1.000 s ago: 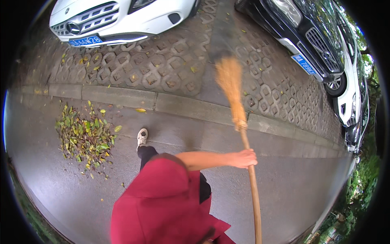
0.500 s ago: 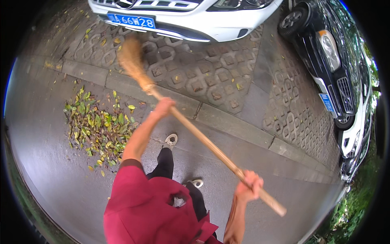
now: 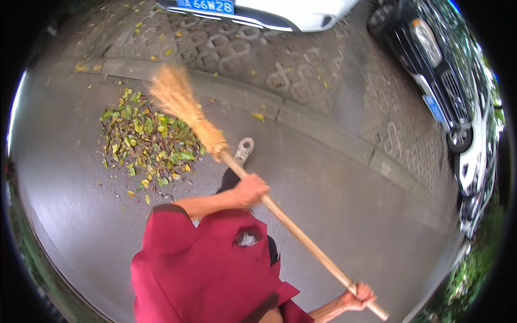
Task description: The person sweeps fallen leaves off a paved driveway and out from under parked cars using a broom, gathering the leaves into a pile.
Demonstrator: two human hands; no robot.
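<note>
A straw broom (image 3: 202, 129) with a long wooden handle slants across the view, from upper left to lower right. My left hand (image 3: 251, 190) is wrapped round the handle a little below the bristle head. Close to the handle's bottom end, my right hand (image 3: 360, 297) grips it too. The bristles reach over the upper right side of a heap of green, yellow and brown fallen leaves (image 3: 141, 132) on the wet pavement, near the kerb. The bristle tips are blurred, so I cannot tell whether they touch the ground.
A stone kerb (image 3: 242, 92) runs diagonally between the wet pavement (image 3: 70, 199) and a patterned paver strip (image 3: 280, 70). A white car (image 3: 318, 13) stands at the top, a black car (image 3: 431, 64) at the upper right. My shoe (image 3: 245, 148) is just right of the broom head.
The broom has come back toward me, its bristles moving from the pavers across the kerb to the leaf heap's edge. Both hands have moved nearer and to the right with it.
</note>
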